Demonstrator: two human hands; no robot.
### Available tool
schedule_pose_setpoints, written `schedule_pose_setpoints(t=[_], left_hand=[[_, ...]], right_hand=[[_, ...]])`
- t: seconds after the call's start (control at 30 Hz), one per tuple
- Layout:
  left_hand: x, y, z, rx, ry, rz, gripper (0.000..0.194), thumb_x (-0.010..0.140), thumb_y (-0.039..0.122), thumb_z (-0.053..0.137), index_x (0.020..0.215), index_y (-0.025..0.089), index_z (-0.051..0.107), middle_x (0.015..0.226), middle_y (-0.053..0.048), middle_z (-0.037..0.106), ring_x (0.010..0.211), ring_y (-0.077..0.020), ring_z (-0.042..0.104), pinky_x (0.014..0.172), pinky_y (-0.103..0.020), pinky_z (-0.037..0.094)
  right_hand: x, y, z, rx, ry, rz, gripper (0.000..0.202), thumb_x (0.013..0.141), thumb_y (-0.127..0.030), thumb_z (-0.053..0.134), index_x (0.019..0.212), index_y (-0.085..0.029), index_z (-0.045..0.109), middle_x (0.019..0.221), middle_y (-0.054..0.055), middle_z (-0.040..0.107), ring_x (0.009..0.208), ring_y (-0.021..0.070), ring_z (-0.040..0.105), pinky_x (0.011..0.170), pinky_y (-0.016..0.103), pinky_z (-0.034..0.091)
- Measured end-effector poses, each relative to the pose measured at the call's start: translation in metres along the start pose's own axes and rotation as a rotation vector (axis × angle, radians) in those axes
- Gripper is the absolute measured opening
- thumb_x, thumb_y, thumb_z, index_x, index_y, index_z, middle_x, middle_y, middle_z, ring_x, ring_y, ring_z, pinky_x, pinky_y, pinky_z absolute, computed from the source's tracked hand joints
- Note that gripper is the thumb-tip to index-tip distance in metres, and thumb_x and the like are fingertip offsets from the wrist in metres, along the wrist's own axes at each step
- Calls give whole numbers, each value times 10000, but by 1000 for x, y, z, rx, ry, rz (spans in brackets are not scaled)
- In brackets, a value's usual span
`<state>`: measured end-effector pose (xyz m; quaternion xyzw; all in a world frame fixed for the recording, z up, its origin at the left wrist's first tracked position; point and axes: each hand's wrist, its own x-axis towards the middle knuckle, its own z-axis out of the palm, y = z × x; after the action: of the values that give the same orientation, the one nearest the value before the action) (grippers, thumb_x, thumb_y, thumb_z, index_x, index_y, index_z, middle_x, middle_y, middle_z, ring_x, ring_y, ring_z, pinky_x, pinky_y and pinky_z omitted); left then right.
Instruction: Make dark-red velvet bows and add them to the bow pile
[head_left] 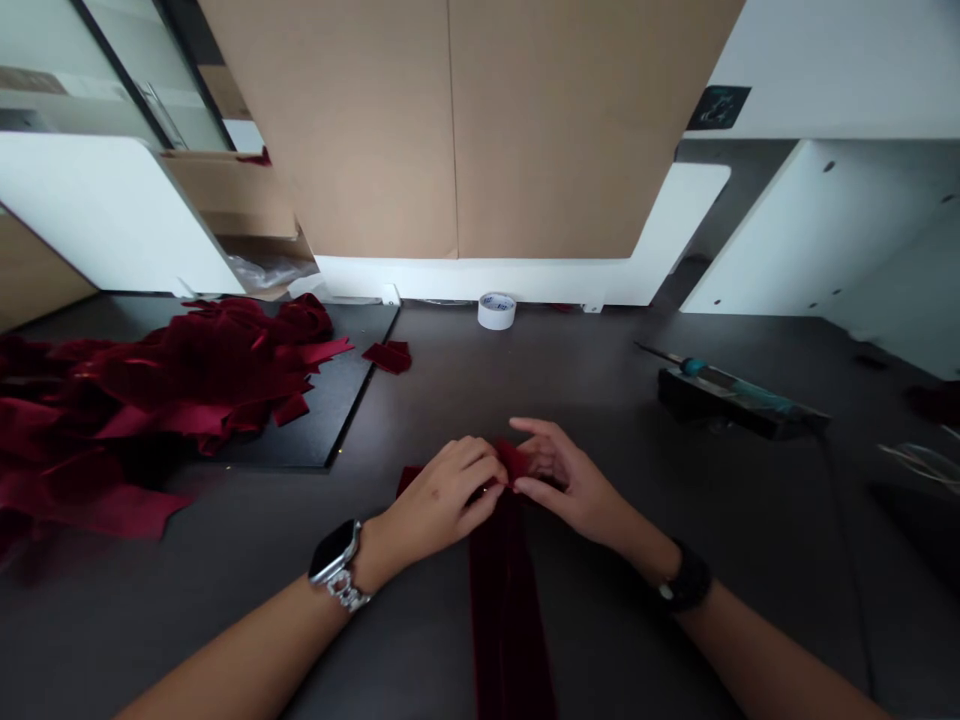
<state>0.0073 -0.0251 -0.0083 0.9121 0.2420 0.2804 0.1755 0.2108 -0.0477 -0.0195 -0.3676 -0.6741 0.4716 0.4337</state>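
A long strip of dark red velvet ribbon (pixel 506 600) lies on the dark table (pixel 615 400), running from the front edge up to my hands. My left hand (pixel 442 495) pinches the folded end of the ribbon from the left, a smartwatch on its wrist. My right hand (pixel 566 480) grips the same folded end from the right, fingers partly spread, a black band on its wrist. The fold itself is mostly hidden between my fingers.
A large heap of red ribbon pieces (pixel 150 390) covers the left side, partly on a black board (pixel 341 400). One small red piece (pixel 388 355) lies apart. A white tape roll (pixel 496 310) stands at the back. A teal-handled tool (pixel 739 395) rests on a black block at the right.
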Motion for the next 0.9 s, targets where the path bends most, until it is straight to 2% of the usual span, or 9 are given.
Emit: schedule_pose_setpoints(t=[0.1,0.23,0.3,0.4,0.47,0.57,0.77,0.9], left_hand=[[-3,-5,-3,4,-22,11,102,926,163,451,928,169,552,967,-53,574,916,-165,505,819,-321,405],[-5,-7,-9,38,-6,15,107,938,168,437,937,169,544,963,-51,583,901,-164,505,809,-324,403],[-5,-6,-10,45,9,10,112,938,163,429,939,169,541,956,-51,588,899,-164,508,812,-326,405],[-3,-4,-10,3,19,-28,97,923,162,445,921,172,541,988,-56,583,932,-166,520,844,-331,415],[-2,-1,-10,-71,24,-63,51,893,192,506,925,171,539,1055,-72,568,980,-172,527,869,-325,427],[-2,2,-7,-196,7,-97,115,844,237,593,914,168,532,1110,-84,567,1009,-171,543,878,-295,441],[-1,4,-4,-335,-34,-237,44,874,217,543,879,176,559,923,-31,644,829,-132,580,766,-260,437],[1,2,-5,-634,-40,-342,104,861,259,579,849,165,535,943,-41,641,843,-129,581,775,-262,441]], right_hand=[[0,0,-2,-122,-24,-70,326,839,-221,627,1157,-244,556,987,39,617,824,122,621,751,253,535],[1,-3,-5,-313,-28,-160,508,808,-254,685,1283,-264,504,1079,49,633,834,122,633,753,242,536],[1,-5,-5,-413,-46,-181,362,823,-251,670,1176,-240,588,1027,42,664,831,123,644,733,223,530],[1,-7,-6,-505,-20,-201,59,855,-219,627,898,-202,664,818,10,690,715,107,648,657,192,509],[0,-8,-5,-537,28,-250,36,853,-214,632,853,-194,661,785,6,695,706,110,657,657,191,504],[0,-11,-2,-550,38,-328,37,856,-218,632,856,-187,652,800,13,704,716,113,669,666,189,503],[0,-13,1,-566,106,-383,88,844,-227,646,784,-176,609,701,-2,664,617,93,632,586,173,480],[-2,-12,2,-574,165,-460,87,831,-194,658,783,-176,588,695,-5,660,601,89,624,571,171,473]])
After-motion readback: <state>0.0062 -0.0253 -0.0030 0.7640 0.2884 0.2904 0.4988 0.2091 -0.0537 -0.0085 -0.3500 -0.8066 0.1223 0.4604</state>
